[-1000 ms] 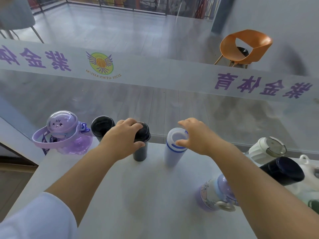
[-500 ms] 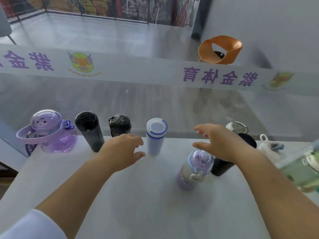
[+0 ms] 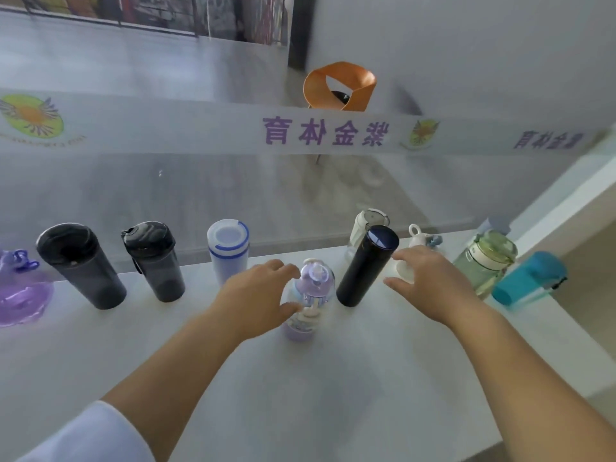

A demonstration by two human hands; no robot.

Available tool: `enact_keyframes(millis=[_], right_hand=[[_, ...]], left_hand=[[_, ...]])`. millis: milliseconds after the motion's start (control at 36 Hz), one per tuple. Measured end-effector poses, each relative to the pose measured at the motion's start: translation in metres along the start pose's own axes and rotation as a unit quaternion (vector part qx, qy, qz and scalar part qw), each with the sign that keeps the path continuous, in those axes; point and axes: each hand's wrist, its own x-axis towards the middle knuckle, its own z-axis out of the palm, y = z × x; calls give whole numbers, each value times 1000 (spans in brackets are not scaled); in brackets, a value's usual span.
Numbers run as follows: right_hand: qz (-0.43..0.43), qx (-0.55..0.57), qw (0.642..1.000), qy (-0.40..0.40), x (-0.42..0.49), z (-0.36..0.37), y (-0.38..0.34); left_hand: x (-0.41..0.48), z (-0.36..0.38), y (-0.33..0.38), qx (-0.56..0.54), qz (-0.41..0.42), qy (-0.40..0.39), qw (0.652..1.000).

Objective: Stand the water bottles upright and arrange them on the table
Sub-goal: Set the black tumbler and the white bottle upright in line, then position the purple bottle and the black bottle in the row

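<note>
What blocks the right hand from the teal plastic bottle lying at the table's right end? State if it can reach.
Probably yes. The open right hand is close; the upright translucent green bottle stands between it and the teal plastic bottle, but the nearer side looks free.
</note>
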Motion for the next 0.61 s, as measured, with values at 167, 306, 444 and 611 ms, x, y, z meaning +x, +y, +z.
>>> enact_keyframes(millis=[167, 306, 444, 611], right_hand=[[-35, 6, 999, 4, 21, 8, 27], [-88, -11, 996, -12, 44, 14, 39], [-152, 2, 988, -18, 67, 18, 44], [-190, -6, 980, -54, 89, 20, 48]], left_hand=[[23, 13, 26, -37, -7, 3, 999], [41, 28, 40, -44, -42, -20, 998], [51, 42, 44, -56, -90, -16, 994], [54, 49, 53, -64, -142, 18, 988]])
